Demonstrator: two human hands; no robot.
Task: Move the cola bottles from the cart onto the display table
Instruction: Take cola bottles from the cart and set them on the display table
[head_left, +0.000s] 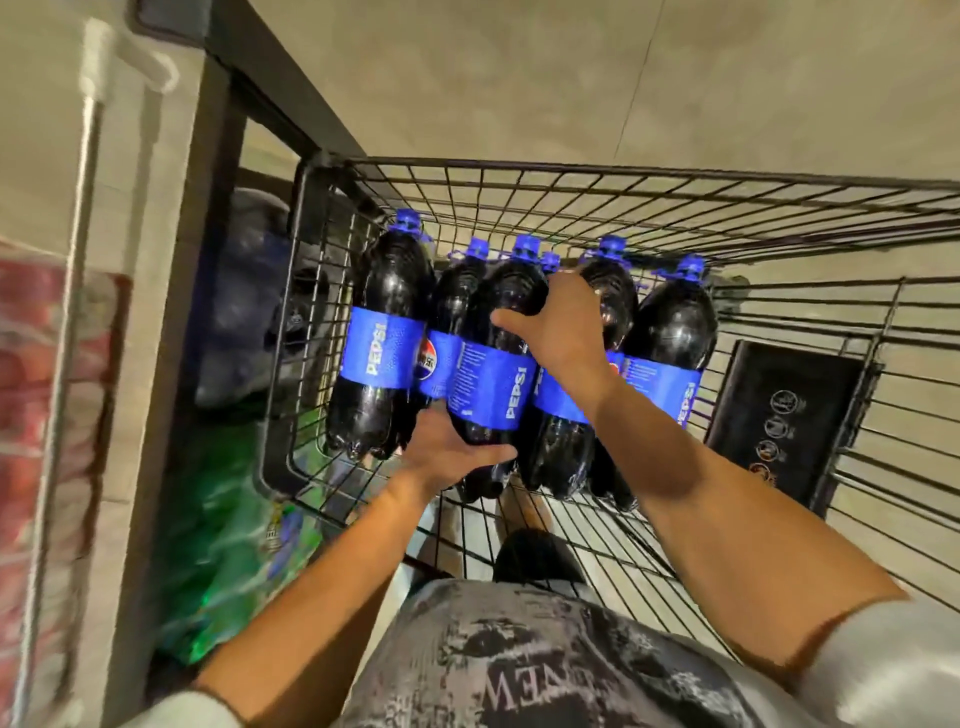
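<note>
Several dark cola bottles with blue caps and blue labels stand in a black wire cart (649, 202). My left hand (447, 452) cups the base of the middle bottle (498, 353). My right hand (561, 322) grips the same bottle's shoulder, fingers curled round it. Another bottle (382, 343) stands at the left of the group, one (670, 332) at the right. The display table is a dark frame (213, 218) left of the cart; its top lies outside the view.
Green bottles (228, 530) lie blurred on the lower shelf left of the cart. Red packs (47, 364) sit at the far left. A black sign plate (779, 415) hangs on the cart's right wall. Beige tiled floor surrounds the cart.
</note>
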